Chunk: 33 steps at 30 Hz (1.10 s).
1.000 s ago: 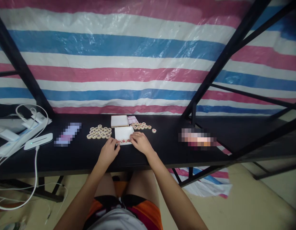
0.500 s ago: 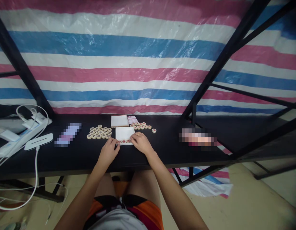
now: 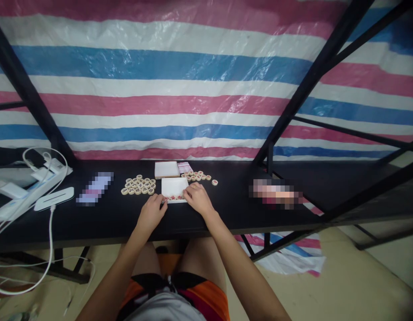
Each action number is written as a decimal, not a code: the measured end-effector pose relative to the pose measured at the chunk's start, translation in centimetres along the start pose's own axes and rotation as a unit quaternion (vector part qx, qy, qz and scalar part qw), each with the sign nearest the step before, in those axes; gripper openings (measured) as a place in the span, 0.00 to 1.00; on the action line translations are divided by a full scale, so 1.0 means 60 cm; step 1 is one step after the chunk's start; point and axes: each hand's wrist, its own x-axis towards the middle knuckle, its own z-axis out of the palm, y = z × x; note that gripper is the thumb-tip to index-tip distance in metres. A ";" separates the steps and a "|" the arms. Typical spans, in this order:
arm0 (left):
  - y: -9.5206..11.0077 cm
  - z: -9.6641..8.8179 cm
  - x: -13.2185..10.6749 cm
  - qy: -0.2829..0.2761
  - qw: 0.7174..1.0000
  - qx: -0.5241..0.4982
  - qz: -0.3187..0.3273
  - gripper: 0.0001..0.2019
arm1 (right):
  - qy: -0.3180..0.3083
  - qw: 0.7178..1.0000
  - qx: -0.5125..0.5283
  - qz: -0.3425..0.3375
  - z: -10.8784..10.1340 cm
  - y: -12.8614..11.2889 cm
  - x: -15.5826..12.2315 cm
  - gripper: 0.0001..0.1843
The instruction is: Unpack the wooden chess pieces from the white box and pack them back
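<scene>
Black-lettered discs [image 3: 138, 185] grouped on black table [image 3: 102, 223], then left hand [image 3: 153, 211] at near-left corner of open white box [image 3: 174, 185], row of red-lettered discs [image 3: 173, 197] along box's near side, right hand [image 3: 197, 198] at its right edge, both grips can't tell, loose red-lettered discs [image 3: 198, 177] farther right.

Looks like a makeshift living space, perhaps a dormitory or a room at home, hard to say which; shown by a narrow black desk [image 3: 246, 209], flanked at both ends by a black metal frame [image 3: 291, 111]; curtained off behind the desk with a striped plastic sheet [image 3: 176, 67]; wired at the desk's left end with a power strip [image 3: 55, 176]; laid on top with round game pieces [image 3: 140, 183].
</scene>
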 end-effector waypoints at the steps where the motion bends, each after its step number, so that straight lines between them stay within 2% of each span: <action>1: 0.000 0.000 0.000 0.001 1.000 0.001 0.001 0.07 | 0.002 1.000 -0.001 0.004 0.001 0.000 0.000 0.16; 5: 0.001 -0.001 -0.001 0.003 1.000 -0.001 0.001 0.06 | -0.002 1.000 0.015 0.017 0.004 0.004 0.000 0.15; 8: 0.001 -0.002 -0.001 0.007 1.000 -0.010 0.001 0.06 | 0.031 0.997 0.026 0.060 0.003 0.020 0.001 0.14; 10: 0.001 -0.002 -0.001 0.009 1.000 -0.015 0.000 0.06 | 0.069 0.988 0.005 0.137 0.002 0.036 0.000 0.14; 12: 0.000 -0.001 -0.001 0.010 1.000 -0.019 0.002 0.06 | 0.085 0.968 -0.034 0.235 0.004 0.052 -0.003 0.18; 15: -0.002 0.000 -0.001 0.009 1.000 -0.023 0.008 0.07 | 0.052 0.939 -0.076 0.330 0.010 0.067 -0.007 0.23; 20: -0.002 0.003 -0.002 0.011 1.000 -0.022 0.004 0.07 | -0.001 0.937 -0.081 0.341 0.012 0.069 -0.008 0.18; 33: -0.001 -0.002 -0.001 0.010 1.000 -0.017 0.010 0.06 | 0.021 0.916 -0.125 0.382 -0.002 0.055 -0.009 0.11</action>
